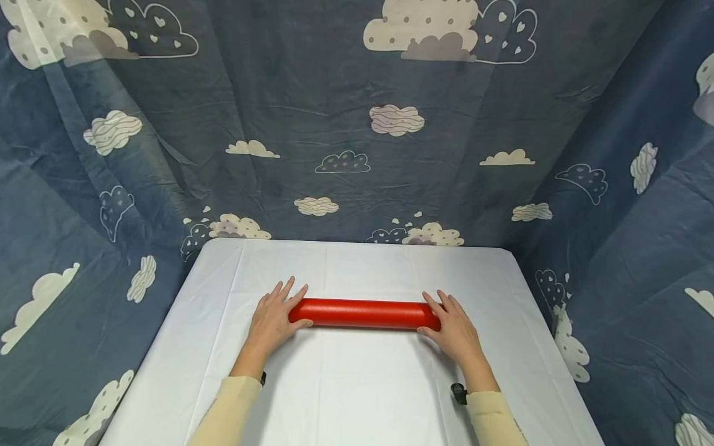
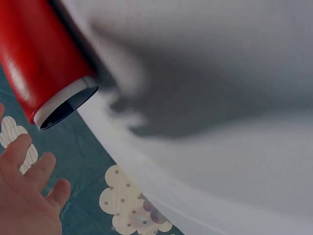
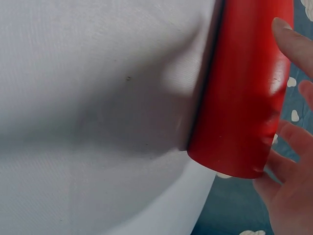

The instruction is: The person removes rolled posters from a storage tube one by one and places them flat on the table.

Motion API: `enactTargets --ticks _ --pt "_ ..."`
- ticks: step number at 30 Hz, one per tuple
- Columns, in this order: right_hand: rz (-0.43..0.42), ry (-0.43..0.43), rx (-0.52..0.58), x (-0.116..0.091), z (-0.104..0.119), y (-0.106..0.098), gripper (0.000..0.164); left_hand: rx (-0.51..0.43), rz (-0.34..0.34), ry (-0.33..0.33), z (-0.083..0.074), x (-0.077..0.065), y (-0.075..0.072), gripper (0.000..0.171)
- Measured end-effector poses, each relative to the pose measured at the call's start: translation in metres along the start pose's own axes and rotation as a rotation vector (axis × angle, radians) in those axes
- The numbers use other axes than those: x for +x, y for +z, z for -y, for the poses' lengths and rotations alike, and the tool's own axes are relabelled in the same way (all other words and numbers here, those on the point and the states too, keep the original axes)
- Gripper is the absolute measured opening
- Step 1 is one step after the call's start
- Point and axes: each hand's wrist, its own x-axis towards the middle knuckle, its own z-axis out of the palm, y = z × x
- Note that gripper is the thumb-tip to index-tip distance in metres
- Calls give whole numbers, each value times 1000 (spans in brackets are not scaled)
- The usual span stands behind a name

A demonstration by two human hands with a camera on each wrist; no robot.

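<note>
A red tube (image 1: 362,313) lies crosswise on the white table (image 1: 362,396). Its left end is hollow with a pale rim, as the left wrist view shows. My left hand (image 1: 273,319) is at that end, fingers spread and thumb tip overlapping the near side. In the left wrist view those fingers (image 2: 39,171) stand apart from the tube. At the opposite end is my right hand (image 1: 454,331), its fingers extended over the far side and its thumb low on the near side. One fingertip of this hand overlaps the red surface in the right wrist view.
Dark blue cloth with a cloud pattern (image 1: 396,121) hangs behind the table and along both sides. Black bands show at both wrists, the right one (image 1: 459,393) more plainly. The table's far edge runs a little beyond the tube.
</note>
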Motion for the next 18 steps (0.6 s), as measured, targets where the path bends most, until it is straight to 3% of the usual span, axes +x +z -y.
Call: enactTargets --ticks 12,18 --pt "-64 -26 -6 -5 -6 7 83 -21 13 13 -6 -4 16 84" --pt "-96 -13 -32 -6 -7 10 78 -16 15 5 -8 -5 17 80"
